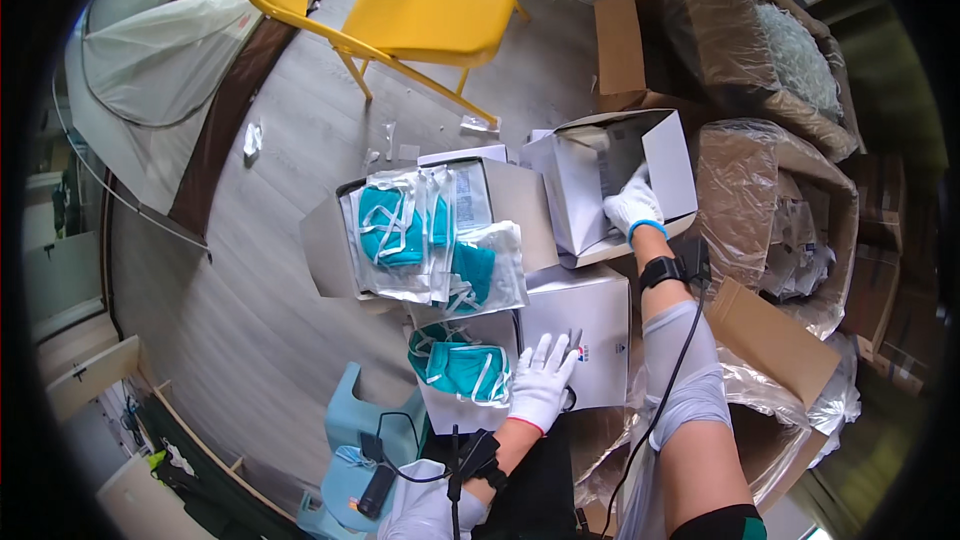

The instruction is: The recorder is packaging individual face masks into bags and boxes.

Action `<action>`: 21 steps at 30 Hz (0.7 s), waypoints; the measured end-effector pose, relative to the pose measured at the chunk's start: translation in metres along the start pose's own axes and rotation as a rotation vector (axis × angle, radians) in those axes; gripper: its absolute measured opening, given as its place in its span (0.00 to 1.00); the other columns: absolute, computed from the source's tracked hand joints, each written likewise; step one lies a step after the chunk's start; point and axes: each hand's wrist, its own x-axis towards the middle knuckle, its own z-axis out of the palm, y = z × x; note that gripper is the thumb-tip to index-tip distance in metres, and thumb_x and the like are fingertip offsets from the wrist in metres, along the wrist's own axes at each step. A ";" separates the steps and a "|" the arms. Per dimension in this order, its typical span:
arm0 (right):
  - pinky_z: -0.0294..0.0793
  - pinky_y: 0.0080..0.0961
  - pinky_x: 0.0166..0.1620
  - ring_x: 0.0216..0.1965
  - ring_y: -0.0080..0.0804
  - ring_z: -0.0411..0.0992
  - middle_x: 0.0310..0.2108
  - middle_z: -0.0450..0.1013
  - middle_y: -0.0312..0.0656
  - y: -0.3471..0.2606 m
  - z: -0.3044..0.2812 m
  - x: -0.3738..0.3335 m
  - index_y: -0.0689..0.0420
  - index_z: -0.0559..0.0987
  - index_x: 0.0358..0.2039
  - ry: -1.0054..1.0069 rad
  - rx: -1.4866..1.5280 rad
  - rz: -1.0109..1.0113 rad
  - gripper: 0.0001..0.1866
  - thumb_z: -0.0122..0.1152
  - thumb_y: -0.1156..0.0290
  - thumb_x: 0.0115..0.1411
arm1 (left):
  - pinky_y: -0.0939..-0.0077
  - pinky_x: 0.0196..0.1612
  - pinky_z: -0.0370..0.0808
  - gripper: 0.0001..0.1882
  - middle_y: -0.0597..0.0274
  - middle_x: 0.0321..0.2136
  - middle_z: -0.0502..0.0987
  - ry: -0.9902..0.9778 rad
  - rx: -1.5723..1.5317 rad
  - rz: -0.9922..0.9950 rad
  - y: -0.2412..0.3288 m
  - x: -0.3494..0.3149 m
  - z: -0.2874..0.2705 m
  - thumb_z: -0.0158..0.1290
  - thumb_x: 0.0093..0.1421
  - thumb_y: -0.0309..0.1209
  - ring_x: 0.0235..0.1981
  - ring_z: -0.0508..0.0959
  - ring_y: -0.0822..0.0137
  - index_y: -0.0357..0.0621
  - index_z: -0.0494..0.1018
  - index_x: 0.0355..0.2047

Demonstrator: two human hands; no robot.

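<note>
My left hand (541, 382), in a white glove with a red cuff, lies with its fingers spread on a closed white box (590, 305). What looks like a pair of scissors (575, 340) lies under or beside its fingers, partly covered. Left of it, loose teal face masks (468, 370) with white straps rest on another white surface. My right hand (636, 204), gloved in white with a blue cuff, reaches into an open white carton (570, 185); its fingertips are hard to make out. Beside that carton, an open box (325, 245) holds several teal masks in clear pouches (390, 230).
A yellow folding chair (430, 5) stands at the far side. Brown cartons lined with plastic (745, 210) crowd the right, one holding white shredded filler (795, 55). A light blue stool (350, 420) at the near left carries a dark device (376, 490). Plastic scraps (253, 140) lie on the floor.
</note>
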 end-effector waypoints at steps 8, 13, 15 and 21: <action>0.68 0.39 0.63 0.62 0.61 0.65 0.62 0.60 0.66 0.031 0.040 0.047 0.53 0.38 0.73 0.144 -0.294 0.015 0.56 0.64 0.69 0.52 | 0.47 0.66 0.60 0.29 0.56 0.65 0.65 0.120 -0.067 -0.051 0.002 -0.002 0.016 0.58 0.55 0.33 0.67 0.63 0.48 0.56 0.71 0.60; 0.83 0.45 0.33 0.36 0.49 0.82 0.38 0.79 0.52 0.057 0.053 0.074 0.62 0.76 0.45 0.285 -0.404 0.165 0.12 0.54 0.71 0.63 | 0.47 0.67 0.60 0.31 0.56 0.65 0.65 0.076 -0.093 -0.031 0.003 0.002 0.009 0.58 0.54 0.32 0.67 0.62 0.47 0.56 0.71 0.60; 0.83 0.45 0.33 0.36 0.50 0.82 0.37 0.79 0.54 0.053 0.036 0.054 0.62 0.75 0.44 0.304 -0.451 -0.117 0.11 0.54 0.73 0.62 | 0.47 0.67 0.59 0.32 0.55 0.66 0.64 0.071 -0.101 -0.055 0.004 0.001 0.008 0.58 0.53 0.32 0.67 0.62 0.47 0.56 0.70 0.61; 0.80 0.49 0.37 0.34 0.56 0.79 0.31 0.78 0.57 0.023 -0.019 -0.028 0.59 0.72 0.43 0.271 -0.205 -0.496 0.15 0.59 0.73 0.55 | 0.48 0.68 0.59 0.32 0.55 0.66 0.64 0.109 -0.090 -0.072 0.008 0.001 0.015 0.58 0.51 0.31 0.67 0.62 0.47 0.56 0.71 0.60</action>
